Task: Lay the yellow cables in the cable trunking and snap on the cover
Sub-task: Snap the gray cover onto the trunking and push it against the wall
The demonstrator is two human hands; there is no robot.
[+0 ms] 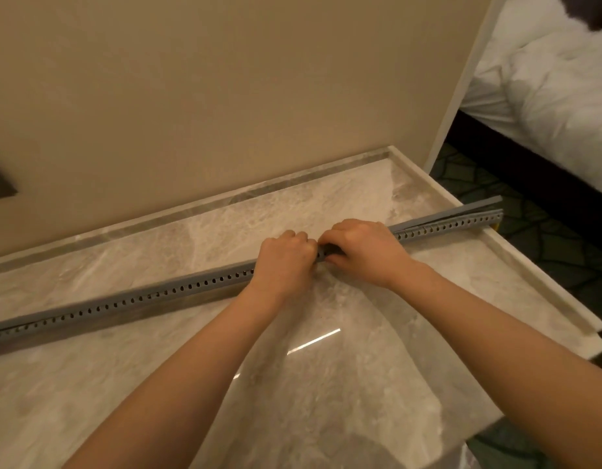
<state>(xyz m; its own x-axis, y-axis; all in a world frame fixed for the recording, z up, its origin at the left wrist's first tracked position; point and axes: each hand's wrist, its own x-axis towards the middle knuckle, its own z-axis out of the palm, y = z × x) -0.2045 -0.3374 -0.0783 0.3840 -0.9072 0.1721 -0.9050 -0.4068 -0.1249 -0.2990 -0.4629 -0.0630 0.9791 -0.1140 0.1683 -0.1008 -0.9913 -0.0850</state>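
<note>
— Trunking (pixel 140 297) first: where is it?
— Grey, with a row of holes down its side, it lies slantwise across the marble tabletop (pixel 157 384). It runs from the near left of my view to the far right, where its end juts past the tabletop's edge over the patterned carpet (pixel 536 252).
— And the cover (pixel 469 208)?
— Left of my hands it seems seated on the trunking. To their right it lifts away and stands clear at the far end.
— Your hands?
— They are side by side near the trunking's middle, almost touching. My left hand (pixel 286 257) grips it, fingers curled over the top. My right hand (pixel 364 248) grips it the same way.
— Anything yellow?
— A speck of yellow (pixel 496 226) shows beneath the far end; more I cannot tell.
— Around it?
— A beige wall (pixel 225 79) stands behind the tabletop, and a white bed (pixel 546 79) lies beyond on the right.
</note>
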